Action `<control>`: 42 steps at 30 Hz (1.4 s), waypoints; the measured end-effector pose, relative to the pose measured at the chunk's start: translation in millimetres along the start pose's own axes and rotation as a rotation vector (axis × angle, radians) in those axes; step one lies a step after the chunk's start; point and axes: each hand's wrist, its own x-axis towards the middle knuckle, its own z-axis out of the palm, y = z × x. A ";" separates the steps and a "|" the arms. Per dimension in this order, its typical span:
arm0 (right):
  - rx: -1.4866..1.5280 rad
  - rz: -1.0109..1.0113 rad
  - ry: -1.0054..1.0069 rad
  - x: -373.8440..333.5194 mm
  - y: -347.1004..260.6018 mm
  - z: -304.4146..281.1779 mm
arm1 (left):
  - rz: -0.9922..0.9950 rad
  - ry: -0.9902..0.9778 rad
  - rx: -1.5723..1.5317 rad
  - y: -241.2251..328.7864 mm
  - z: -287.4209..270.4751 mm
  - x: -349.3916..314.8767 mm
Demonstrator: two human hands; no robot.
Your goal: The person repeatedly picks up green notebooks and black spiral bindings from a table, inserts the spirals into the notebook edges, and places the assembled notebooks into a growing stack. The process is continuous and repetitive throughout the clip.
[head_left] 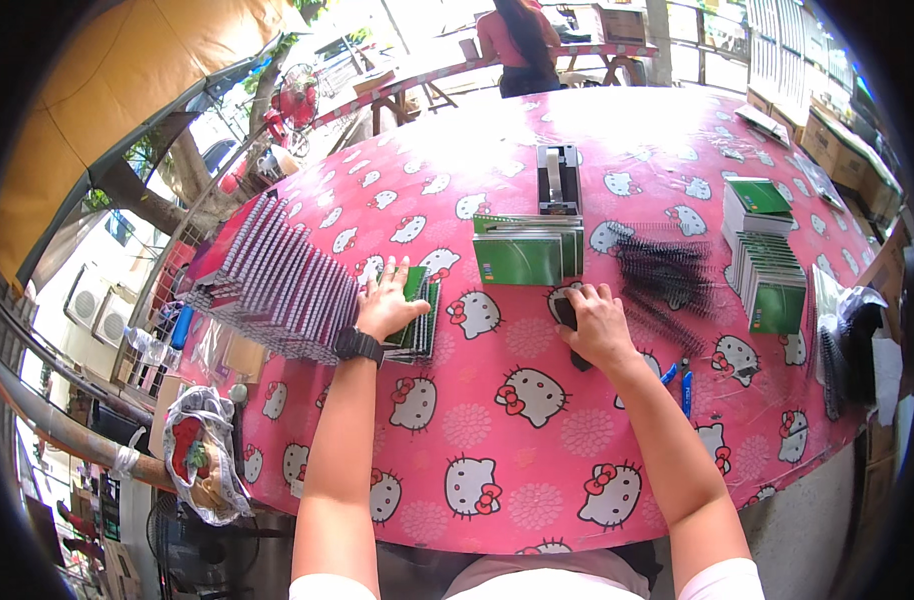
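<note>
Left hand: open, palm down, fingers spread on the green pads just right of the tall bound stack; dark watch on that wrist. Right hand: fingers bent over a small dark object, partly hidden; cannot tell whether it is gripped. Between the hands and a little farther out, a green batch stands with its front cover toward the wearer; black tape dispenser just behind it. Right of these, a tangle of loose black coils, then 2 adjoining groups of green-covered books. Blue-handled pliers lie nearer the wearer, beyond the right forearm. Surface: pink tablecloth printed with white cat heads, red bows and pale round flowers; strong glare washes out the far end. Clear plastic bag at the right edge, rumpled bag at the left. Room: half-open, daylit; yellow tarp upper left, tree trunk below it, red fan, 1 person in pink near a far table, cartons along the right.
</note>
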 end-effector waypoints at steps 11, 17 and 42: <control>0.098 -0.195 0.388 -2.1 -19.1 -7.1 | -0.149 0.103 -0.702 -44.4 2.7 7.2; 0.864 -0.108 -0.160 -11.5 -47.9 -3.6 | -0.128 0.116 -1.147 -54.8 19.1 -53.0; 1.077 -0.015 -0.459 12.8 -150.2 58.0 | 0.016 0.255 -1.582 -24.7 82.0 -69.7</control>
